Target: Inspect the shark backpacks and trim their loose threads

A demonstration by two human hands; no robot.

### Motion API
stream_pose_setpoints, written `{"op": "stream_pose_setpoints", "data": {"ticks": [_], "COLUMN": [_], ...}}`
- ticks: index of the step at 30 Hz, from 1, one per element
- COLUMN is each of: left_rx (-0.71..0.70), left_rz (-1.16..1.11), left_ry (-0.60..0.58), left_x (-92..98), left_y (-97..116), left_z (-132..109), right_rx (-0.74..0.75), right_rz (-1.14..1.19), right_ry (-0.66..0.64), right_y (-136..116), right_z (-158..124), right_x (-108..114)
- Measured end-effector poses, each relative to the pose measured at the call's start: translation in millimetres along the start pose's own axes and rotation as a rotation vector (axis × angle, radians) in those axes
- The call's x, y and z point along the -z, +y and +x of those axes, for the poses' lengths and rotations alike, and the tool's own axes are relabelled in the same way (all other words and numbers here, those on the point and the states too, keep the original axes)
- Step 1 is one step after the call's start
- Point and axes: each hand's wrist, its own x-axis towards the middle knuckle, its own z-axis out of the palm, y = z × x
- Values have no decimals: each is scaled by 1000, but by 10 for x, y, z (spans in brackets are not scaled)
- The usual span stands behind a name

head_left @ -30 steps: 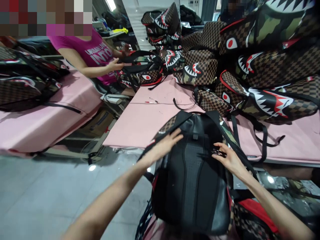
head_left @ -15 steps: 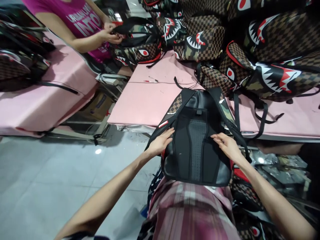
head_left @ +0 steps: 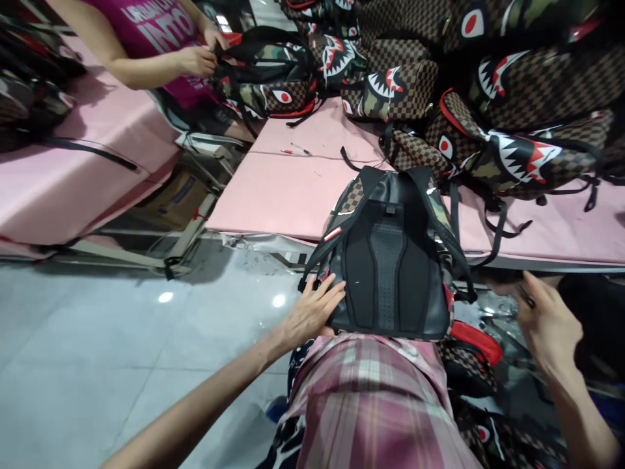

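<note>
A black-backed backpack (head_left: 385, 260) leans against the table edge, its padded back and shoulder straps facing up and its base by my lap. My left hand (head_left: 317, 306) rests on its lower left side, fingers stretched out over the edge panel. Off to the right, apart from the backpack, my right hand (head_left: 549, 319) is raised with its fingers curled together. A small dark bit shows at those fingers, too unclear to name. The backpack's front is hidden beneath it.
Several checkered backpacks with shark-mouth prints (head_left: 517, 156) are piled on the pink table (head_left: 273, 189). Pens (head_left: 295, 152) lie there. A co-worker in a magenta shirt (head_left: 161, 39) handles a backpack at the back left. More bags (head_left: 469, 365) sit low at my right.
My right hand has left the backpack's back panel and moved out to the right, fingers curling. My left hand has slid down the left side. The backpack sits slightly higher in view.
</note>
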Motion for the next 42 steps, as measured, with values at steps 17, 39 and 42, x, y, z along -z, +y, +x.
{"op": "stream_pose_setpoints", "data": {"ticks": [17,39,42], "left_rx": [-166,-75,-16], "left_rz": [-87,-42,-26], "left_ry": [650,403,456], "left_x": [284,26,0], "left_y": [646,893,1008], "left_z": [1725,1434,1457], "right_rx": [-193,337,424], "right_rz": [670,131,105], "right_ry": [143,41,-5], "right_y": [-746,-1018,-955], "right_z": [-233,-663,-658], "right_x": [-620,-798,-783]}}
